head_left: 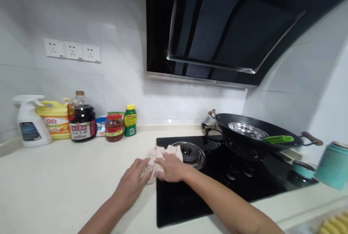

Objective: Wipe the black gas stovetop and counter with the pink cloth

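Note:
A crumpled whitish cloth lies across the left edge of the black gas stove, partly on the pale countertop. My left hand grips the cloth's left side, thumb and fingers bent into it. From the right, my right hand holds the same cloth over the stove, its fingers curled into the folds. Just behind the right hand is the left burner, with a shiny metal ring. Some of my fingertips are hidden in the cloth.
A black wok with a metal rack and green-handled utensil sits on the right burner. Along the back wall stand a spray bottle, a yellow jug, a soy sauce bottle, a red-lidded jar and a green bottle. The range hood hangs above.

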`<control>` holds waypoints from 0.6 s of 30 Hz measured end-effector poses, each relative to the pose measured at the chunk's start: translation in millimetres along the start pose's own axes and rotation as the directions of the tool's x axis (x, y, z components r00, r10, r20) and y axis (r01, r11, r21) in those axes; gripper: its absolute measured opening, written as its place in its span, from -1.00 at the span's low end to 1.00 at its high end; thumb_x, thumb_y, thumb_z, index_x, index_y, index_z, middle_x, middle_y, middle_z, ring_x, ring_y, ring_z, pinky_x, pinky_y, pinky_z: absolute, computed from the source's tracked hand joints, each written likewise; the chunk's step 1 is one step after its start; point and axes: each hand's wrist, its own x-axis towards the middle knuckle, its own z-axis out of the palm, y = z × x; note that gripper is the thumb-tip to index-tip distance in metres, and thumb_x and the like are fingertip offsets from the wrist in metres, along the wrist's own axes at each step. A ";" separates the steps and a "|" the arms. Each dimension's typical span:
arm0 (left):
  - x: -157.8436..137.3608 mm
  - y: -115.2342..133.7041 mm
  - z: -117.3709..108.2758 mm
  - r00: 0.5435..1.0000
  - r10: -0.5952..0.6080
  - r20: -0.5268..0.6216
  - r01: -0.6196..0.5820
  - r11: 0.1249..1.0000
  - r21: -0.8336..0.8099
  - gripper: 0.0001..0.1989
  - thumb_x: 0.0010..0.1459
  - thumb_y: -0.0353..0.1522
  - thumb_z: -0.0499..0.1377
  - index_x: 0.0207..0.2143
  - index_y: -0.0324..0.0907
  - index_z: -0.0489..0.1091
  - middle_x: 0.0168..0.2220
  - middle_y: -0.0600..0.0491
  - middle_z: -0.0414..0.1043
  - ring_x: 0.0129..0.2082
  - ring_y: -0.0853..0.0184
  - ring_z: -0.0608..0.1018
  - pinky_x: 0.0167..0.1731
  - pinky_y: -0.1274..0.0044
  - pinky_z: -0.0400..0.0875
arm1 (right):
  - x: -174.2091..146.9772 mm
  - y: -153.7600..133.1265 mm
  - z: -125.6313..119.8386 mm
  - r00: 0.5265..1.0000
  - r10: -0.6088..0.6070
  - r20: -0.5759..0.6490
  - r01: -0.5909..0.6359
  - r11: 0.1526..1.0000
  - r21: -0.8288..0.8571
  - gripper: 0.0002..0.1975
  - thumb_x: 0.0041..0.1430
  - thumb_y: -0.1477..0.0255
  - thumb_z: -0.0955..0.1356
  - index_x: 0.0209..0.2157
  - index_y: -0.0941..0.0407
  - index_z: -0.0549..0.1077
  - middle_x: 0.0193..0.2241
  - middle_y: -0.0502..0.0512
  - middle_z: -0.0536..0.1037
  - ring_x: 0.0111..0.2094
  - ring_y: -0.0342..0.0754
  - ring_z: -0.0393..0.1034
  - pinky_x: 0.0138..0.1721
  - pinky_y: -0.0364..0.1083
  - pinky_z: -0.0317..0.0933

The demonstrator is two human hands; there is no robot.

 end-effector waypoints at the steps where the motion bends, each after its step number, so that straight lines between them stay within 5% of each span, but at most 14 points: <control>1: 0.7 -1.9 -0.5 1.000 -0.012 0.003 0.012 1.000 -0.023 -0.56 0.38 -0.10 -0.06 0.17 -0.06 0.33 -0.09 0.00 0.43 -0.10 0.21 0.56 -0.05 0.36 0.43 | -16.6 -5.2 0.0 1.000 -0.021 -0.011 0.021 1.000 0.020 -0.33 0.26 -0.03 0.23 0.29 0.01 0.24 0.19 0.31 0.31 0.20 0.28 0.21 0.19 0.25 0.04; 5: 2.7 -4.3 -0.3 0.998 -0.031 0.046 0.034 0.997 -0.065 -0.54 0.37 -0.06 -0.07 0.08 -0.09 0.40 -0.11 0.01 0.44 -0.10 0.21 0.56 -0.04 0.37 0.43 | -86.5 -18.7 -0.6 0.999 -0.035 -0.040 0.040 0.990 0.137 -0.35 0.22 -0.02 0.29 0.27 -0.05 0.26 0.20 0.27 0.29 0.23 0.28 0.15 0.22 0.24 0.01; 10: 2.4 3.6 -1.0 0.990 -0.022 0.138 0.030 0.998 -0.058 -0.56 0.36 -0.06 -0.07 -0.07 -0.06 0.50 -0.17 0.03 0.47 -0.12 0.20 0.57 -0.07 0.40 0.43 | -154.3 -14.6 -10.1 0.997 0.082 -0.005 -0.079 0.968 0.237 -0.47 0.25 0.10 0.32 0.22 -0.15 0.28 0.27 0.18 0.22 0.34 0.23 -0.02 0.30 0.26 -0.22; 14: 3.2 2.7 0.3 0.987 -0.004 0.158 0.013 0.998 -0.056 -0.56 0.36 -0.04 -0.06 -0.09 -0.03 0.51 -0.21 0.04 0.47 -0.15 0.19 0.57 -0.12 0.41 0.43 | -172.4 2.0 -11.9 0.983 0.156 -0.101 -0.133 0.969 0.207 -0.65 0.25 0.30 0.30 0.07 -0.10 0.37 0.02 0.10 0.39 0.10 0.10 0.25 0.23 0.20 -0.06; 18: 5.0 -1.3 1.9 0.985 0.008 0.174 0.002 0.998 -0.058 -0.54 0.36 -0.03 -0.08 -0.11 -0.05 0.52 -0.22 0.02 0.47 -0.15 0.17 0.55 -0.10 0.39 0.41 | -161.9 30.9 -1.3 0.959 0.131 -0.252 -0.092 0.982 0.162 -0.67 0.23 0.40 0.30 0.04 -0.03 0.36 -0.03 0.11 0.39 0.04 0.06 0.27 0.15 0.10 0.07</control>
